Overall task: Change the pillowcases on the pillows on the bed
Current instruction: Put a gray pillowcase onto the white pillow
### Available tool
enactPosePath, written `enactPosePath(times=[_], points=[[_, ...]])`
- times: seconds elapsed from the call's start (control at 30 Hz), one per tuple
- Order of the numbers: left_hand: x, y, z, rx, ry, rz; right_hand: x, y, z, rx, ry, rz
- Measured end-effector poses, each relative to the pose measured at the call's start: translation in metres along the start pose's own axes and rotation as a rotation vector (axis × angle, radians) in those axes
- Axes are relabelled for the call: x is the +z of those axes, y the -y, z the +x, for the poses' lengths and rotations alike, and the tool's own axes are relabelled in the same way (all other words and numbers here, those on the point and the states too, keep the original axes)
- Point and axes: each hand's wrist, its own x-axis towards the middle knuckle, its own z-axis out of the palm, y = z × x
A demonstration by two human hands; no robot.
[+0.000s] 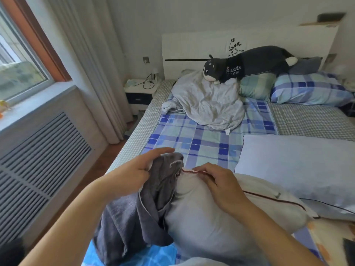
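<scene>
A bare whitish pillow [201, 214] with dark red piping lies in front of me on the bed. A dark grey pillowcase [134, 215] is bunched over its left end. My left hand [134, 169] grips the upper edge of the grey pillowcase. My right hand [221, 185] rests on the pillow's top and pinches its piped edge. A second pale pillow [297, 166] lies to the right. A crumpled light grey cover [207, 102] lies further up the bed. Two checked pillows, green [257, 87] and blue [309, 89], sit by the headboard.
A dark plush toy [249, 64] lies across the pillows at the white headboard [192, 48]. A nightstand [142, 93] with cables stands left of the bed. A window, curtain [92, 73] and radiator cover [38, 154] line the left wall. The blue checked sheet [201, 143] covers the mattress.
</scene>
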Motion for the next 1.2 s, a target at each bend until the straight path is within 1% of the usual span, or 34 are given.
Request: enactPosePath(times=[0.03, 0.1, 0.2, 0.27, 0.37, 0.4, 0.47, 0.5, 0.53, 0.57, 0.6, 0.7, 0.73, 0.77, 0.8, 0.83, 0.9, 0.93, 1.03, 1.07, 1.13, 1.17, 1.2], points=[[0.001, -0.002, -0.001, -0.005, 0.036, 0.041, 0.0, -0.001, -0.001, 0.035, -0.021, 0.019], [0.004, -0.003, -0.003, -0.03, 0.056, 0.066, -0.001, -0.004, -0.005, 0.086, -0.055, 0.049], [0.012, -0.003, -0.007, -0.012, 0.08, 0.14, -0.003, -0.003, -0.009, 0.127, -0.049, 0.101], [0.019, -0.002, -0.006, 0.033, 0.137, 0.288, -0.002, 0.0, -0.01, 0.134, -0.027, 0.13], [0.027, -0.005, -0.005, 0.134, 0.2, 0.635, 0.001, 0.003, -0.01, 0.142, -0.021, 0.129], [0.028, -0.009, -0.005, 0.174, 0.197, 0.733, 0.002, 0.003, -0.01, 0.149, -0.032, 0.125], [0.025, -0.02, -0.006, 0.218, 0.167, 0.83, 0.003, 0.001, -0.009, 0.169, -0.056, 0.113], [0.025, -0.025, -0.006, 0.244, 0.134, 0.877, 0.003, 0.002, -0.008, 0.176, -0.06, 0.106], [0.025, -0.029, -0.006, 0.28, 0.067, 0.898, 0.004, 0.003, -0.008, 0.175, -0.058, 0.104], [0.026, -0.026, -0.005, 0.305, -0.02, 0.886, 0.005, 0.003, -0.007, 0.175, -0.055, 0.103], [0.029, -0.022, -0.002, 0.309, -0.119, 0.796, 0.006, 0.004, -0.008, 0.177, -0.056, 0.107], [0.053, 0.001, 0.004, 0.249, -0.353, 0.136, 0.006, 0.007, -0.009, 0.213, -0.07, 0.166], [0.061, 0.009, 0.006, 0.239, -0.406, 0.028, 0.006, 0.007, -0.01, 0.225, -0.07, 0.187], [0.068, 0.015, 0.008, 0.218, -0.434, -0.026, 0.006, 0.008, -0.011, 0.237, -0.071, 0.204], [0.074, 0.021, 0.009, 0.192, -0.445, -0.057, 0.007, 0.009, -0.011, 0.246, -0.077, 0.221], [0.079, 0.025, 0.01, 0.17, -0.423, -0.079, 0.008, 0.011, -0.012, 0.253, -0.085, 0.233], [0.081, 0.024, 0.008, 0.177, -0.331, -0.072, 0.008, 0.013, -0.013, 0.26, -0.096, 0.243], [0.081, 0.024, 0.006, 0.232, -0.282, -0.006, 0.007, 0.013, -0.013, 0.263, -0.092, 0.249], [0.076, 0.019, 0.004, 0.468, -0.156, 0.363, 0.006, 0.018, -0.015, 0.278, -0.083, 0.288], [0.072, 0.017, 0.005, 0.526, -0.122, 0.449, 0.007, 0.02, -0.016, 0.28, -0.087, 0.302], [0.068, 0.012, 0.008, 0.63, -0.095, 0.539, 0.01, 0.023, -0.017, 0.307, -0.088, 0.344], [0.068, 0.013, 0.011, 0.649, -0.095, 0.549, 0.01, 0.025, -0.018, 0.333, -0.088, 0.373], [0.07, 0.014, 0.013, 0.629, -0.099, 0.535, 0.011, 0.026, -0.017, 0.362, -0.095, 0.4]])
